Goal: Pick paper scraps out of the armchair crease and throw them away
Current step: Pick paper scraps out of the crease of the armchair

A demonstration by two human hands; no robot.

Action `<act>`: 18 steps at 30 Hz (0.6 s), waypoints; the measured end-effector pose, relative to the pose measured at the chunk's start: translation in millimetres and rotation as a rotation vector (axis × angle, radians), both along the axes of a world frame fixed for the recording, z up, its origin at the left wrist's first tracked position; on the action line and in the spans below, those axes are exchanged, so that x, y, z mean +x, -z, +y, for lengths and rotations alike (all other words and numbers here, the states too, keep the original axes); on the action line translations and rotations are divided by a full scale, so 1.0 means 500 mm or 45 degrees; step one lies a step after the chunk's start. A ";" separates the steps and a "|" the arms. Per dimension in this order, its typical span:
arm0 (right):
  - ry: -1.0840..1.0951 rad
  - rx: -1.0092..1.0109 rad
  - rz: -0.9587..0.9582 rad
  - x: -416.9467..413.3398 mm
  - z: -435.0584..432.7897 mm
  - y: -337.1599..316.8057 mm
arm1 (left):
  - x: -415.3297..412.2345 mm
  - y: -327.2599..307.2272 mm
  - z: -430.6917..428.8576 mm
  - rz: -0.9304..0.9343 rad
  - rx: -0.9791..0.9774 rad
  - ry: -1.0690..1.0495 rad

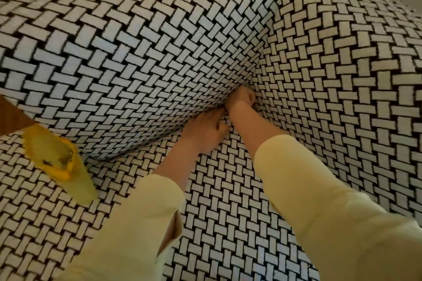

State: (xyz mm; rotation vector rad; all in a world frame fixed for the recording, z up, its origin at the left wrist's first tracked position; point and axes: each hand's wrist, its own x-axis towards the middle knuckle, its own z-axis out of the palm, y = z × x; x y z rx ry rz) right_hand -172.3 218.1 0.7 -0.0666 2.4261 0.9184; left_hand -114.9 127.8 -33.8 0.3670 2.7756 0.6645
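The armchair has a black-and-white woven pattern. Its crease [230, 107] runs between the seat [228, 201] and the back cushion [137, 52]. My left hand [203, 132] lies on the seat with its fingers pushed into the crease under the cushion, only the thumb showing. My right hand [242, 98] is deeper in the corner where the cushion meets the side of the chair [342, 86]; its fingers are curled and their tips are buried in the fabric. No paper scrap shows, and whatever either hand holds is hidden.
A yellow scoop-shaped container [54, 159] with dark bits inside lies on the seat at the left. Behind it a brown wooden part [11, 116] shows at the left edge. Pale yellow sleeves [319, 201] cover both forearms.
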 end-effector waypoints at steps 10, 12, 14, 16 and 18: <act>-0.328 -0.083 0.113 0.017 0.039 -0.014 | 0.008 -0.014 0.001 -0.050 -0.066 -0.016; -0.255 -0.205 0.117 0.020 0.047 -0.029 | 0.008 -0.015 0.001 -0.056 -0.066 -0.018; -0.135 -0.276 0.086 0.014 0.049 -0.043 | 0.007 -0.013 -0.003 -0.055 -0.059 -0.023; -0.016 -0.332 0.062 0.009 0.050 -0.052 | 0.007 -0.014 -0.004 -0.067 -0.041 -0.015; 0.035 -0.344 0.065 0.007 0.050 -0.054 | 0.007 -0.015 -0.006 -0.086 0.002 -0.020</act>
